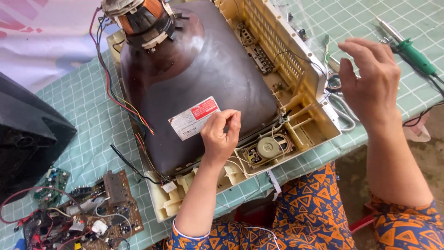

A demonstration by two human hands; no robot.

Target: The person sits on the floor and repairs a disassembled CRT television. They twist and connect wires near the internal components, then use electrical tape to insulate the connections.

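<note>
While our left hand [221, 134] pinches its fingertips on the lower slope of the dark picture tube [199, 92], just right of the tube's red-and-white label [194, 117] (we cannot tell whether anything small is held), we judge a light, steady touch wise. Our right hand [370, 78] hovers open and empty, right of the tube beyond the cream casing [319, 115]; free space there is tight, with scissors [340, 104] and a green-handled soldering iron [414, 53] near, and circuit boards [92, 208] crowd the tube's lower left.

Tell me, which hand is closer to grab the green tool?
The right hand, probably. It hovers open near the green-handled tool on the checked cloth. The left hand rests on the picture tube, farther away.
</note>
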